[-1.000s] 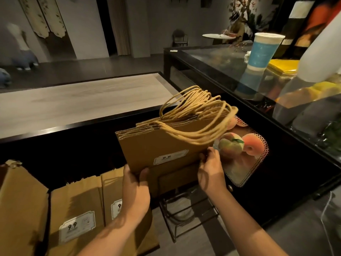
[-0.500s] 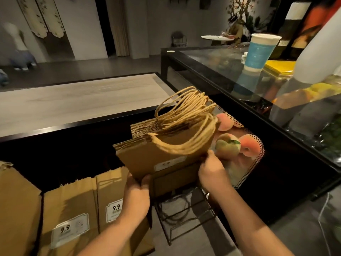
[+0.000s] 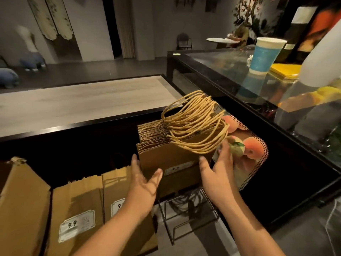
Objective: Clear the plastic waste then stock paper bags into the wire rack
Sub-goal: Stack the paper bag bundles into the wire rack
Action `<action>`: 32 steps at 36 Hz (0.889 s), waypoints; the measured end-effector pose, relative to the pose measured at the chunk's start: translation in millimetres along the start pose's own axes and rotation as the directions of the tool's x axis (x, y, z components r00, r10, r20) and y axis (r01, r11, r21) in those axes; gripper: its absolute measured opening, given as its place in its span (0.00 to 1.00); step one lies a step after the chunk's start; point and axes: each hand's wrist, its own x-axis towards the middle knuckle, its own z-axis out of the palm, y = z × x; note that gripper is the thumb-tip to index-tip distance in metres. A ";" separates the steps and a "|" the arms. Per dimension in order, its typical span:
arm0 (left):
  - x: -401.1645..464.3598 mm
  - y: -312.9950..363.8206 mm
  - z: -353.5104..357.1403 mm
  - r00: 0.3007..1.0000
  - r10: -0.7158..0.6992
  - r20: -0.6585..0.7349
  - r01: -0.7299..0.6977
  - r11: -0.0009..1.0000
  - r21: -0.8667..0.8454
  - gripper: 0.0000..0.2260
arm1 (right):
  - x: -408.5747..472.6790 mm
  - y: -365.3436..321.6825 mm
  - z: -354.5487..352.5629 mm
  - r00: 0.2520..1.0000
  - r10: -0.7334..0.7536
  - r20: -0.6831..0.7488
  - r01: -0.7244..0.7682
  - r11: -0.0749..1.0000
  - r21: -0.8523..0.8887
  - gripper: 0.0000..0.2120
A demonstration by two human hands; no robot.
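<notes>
Brown paper bags with twine handles point(image 3: 175, 156) stacked in black wire rack point(image 3: 188, 217) | our left hand point(image 3: 145, 185) and right hand point(image 3: 217, 174) flank them | fingers spread, barely touching

Bag stack point(image 3: 171, 156) fills rack point(image 3: 186, 218); front wires open.

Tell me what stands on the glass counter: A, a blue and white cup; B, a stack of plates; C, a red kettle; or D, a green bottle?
A: a blue and white cup stands on the glass counter, its reflection showing in the glass below it.
</notes>
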 end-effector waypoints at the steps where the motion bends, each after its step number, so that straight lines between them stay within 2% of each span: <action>1: -2.0 2.2 6.4 1.000 -0.005 -0.001 0.005 0.999 0.038 0.34 | -0.9 -3.7 2.5 1.000 -0.020 -0.018 0.020 1.000 0.004 0.38; 4: 0.0 11.8 18.6 0.999 -0.036 -0.007 0.036 0.998 0.044 0.33 | -3.8 -9.5 12.6 1.000 -0.004 -0.010 0.003 1.000 -0.020 0.37; 6: 4.3 14.9 18.9 0.998 -0.065 -0.014 0.065 0.996 0.055 0.33 | -6.0 -10.5 16.9 0.999 0.041 0.015 -0.042 0.999 0.025 0.37; 9: 0.3 14.8 11.2 0.994 -0.106 0.030 0.104 0.991 0.080 0.33 | -16.3 -12.2 22.0 0.998 0.046 0.036 -0.047 0.999 0.023 0.37; 12: -14.2 13.5 -2.2 0.992 -0.109 0.065 0.105 0.993 0.057 0.33 | -31.8 -12.2 29.6 0.998 0.052 0.042 -0.054 0.998 0.034 0.31; 16: -28.1 1.4 -28.7 0.990 -0.140 0.024 0.138 0.987 0.076 0.29 | -52.3 -17.6 43.9 0.959 0.067 0.275 -0.112 0.982 0.152 0.14; 20: -36.5 -21.8 -59.5 0.979 -0.185 -0.083 0.197 0.964 0.176 0.21 | -70.2 -26.0 70.0 0.837 0.086 0.540 -0.202 0.967 0.159 0.11; 23: -41.4 -37.4 -86.9 0.961 -0.220 -0.168 0.251 0.949 0.194 0.21 | -79.0 -28.7 95.8 0.762 0.127 0.635 -0.247 0.963 0.105 0.12; 27: -45.7 -53.2 -116.2 0.924 -0.293 -0.246 0.340 0.924 0.174 0.24 | -84.6 -21.8 122.8 0.758 0.193 0.624 -0.176 0.980 -0.089 0.23; 32: -50.0 -69.9 -142.2 0.903 -0.323 -0.282 0.381 0.906 0.183 0.22 | -82.2 -8.4 153.6 0.722 0.306 0.620 -0.117 0.938 -0.327 0.34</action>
